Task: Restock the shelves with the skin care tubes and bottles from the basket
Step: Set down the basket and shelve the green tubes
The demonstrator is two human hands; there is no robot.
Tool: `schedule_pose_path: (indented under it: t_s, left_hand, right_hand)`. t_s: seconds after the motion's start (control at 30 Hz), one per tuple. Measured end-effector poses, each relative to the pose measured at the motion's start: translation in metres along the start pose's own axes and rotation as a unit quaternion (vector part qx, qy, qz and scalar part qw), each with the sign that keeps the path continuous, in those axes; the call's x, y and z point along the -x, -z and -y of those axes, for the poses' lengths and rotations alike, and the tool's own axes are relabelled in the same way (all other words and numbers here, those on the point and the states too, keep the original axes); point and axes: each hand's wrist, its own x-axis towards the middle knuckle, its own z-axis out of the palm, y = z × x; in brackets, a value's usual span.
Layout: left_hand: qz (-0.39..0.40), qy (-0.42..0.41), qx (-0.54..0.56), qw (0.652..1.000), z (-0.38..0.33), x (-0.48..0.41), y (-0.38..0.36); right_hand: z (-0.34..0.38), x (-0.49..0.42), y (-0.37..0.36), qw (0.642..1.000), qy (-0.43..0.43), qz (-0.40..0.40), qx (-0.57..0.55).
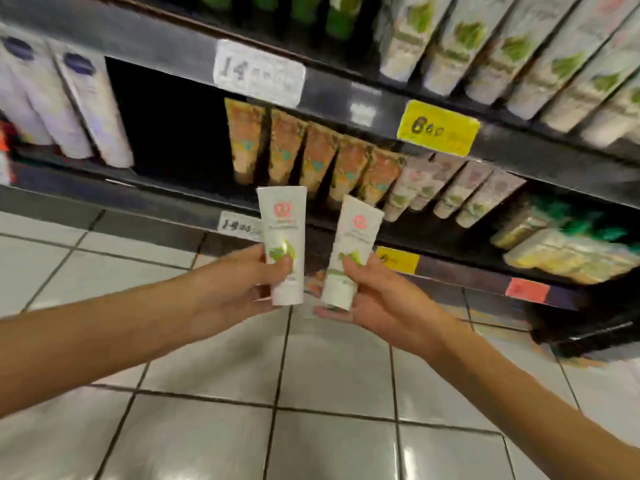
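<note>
My left hand [242, 285] grips a white tube [284, 220] with a pink logo and green leaf print, held upright. My right hand [374, 296] grips a second white tube [355, 233] of the same kind, tilted slightly right. Both tubes are raised in front of the dark middle shelf [166, 188], just below a row of orange tubes [311, 154]. A dark empty gap [166, 126] lies on that shelf left of the orange tubes. The basket is out of view.
White-and-purple tubes [79, 109] stand at the left. Pale pink-green tubes [460, 192] sit right of the orange ones, with tall green-leaf tubes [519, 53] on the shelf above. Price tags [258, 72] hang on the shelf edges. White floor tiles [311, 393] lie below.
</note>
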Motion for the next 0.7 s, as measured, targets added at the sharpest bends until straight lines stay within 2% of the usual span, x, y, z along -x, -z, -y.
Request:
schedule_pose_path:
  t_s: [0.1,0.2,0.3,0.37,0.47,0.7]
  left_hand:
    - [-0.022,-0.014,0.021,0.999,0.011,-0.03,-0.031]
    - [-0.042,-0.038,0.031,0.998,0.016,-0.051,-0.055]
    - [-0.046,-0.058,0.036,0.997,0.014,-0.064,-0.071]
    - [-0.043,-0.077,0.025,0.996,0.01,-0.07,-0.077]
    - [-0.042,-0.096,0.01,0.994,0.007,-0.075,-0.08]
    - [-0.049,-0.092,0.007,0.994,0.009,-0.079,-0.078]
  right_hand:
    - [0.005,0.003,0.058,0.996,0.021,-0.082,0.004]
    - [0.027,-0.008,0.101,0.979,0.098,-0.179,0.021]
    - [0.055,-0.027,0.135,0.94,0.187,-0.261,0.113]
    - [0.068,-0.042,0.151,0.896,0.251,-0.301,0.21]
    - [0.077,-0.068,0.168,0.848,0.3,-0.337,0.276]
    - [0.074,-0.109,0.192,0.808,0.315,-0.373,0.33]
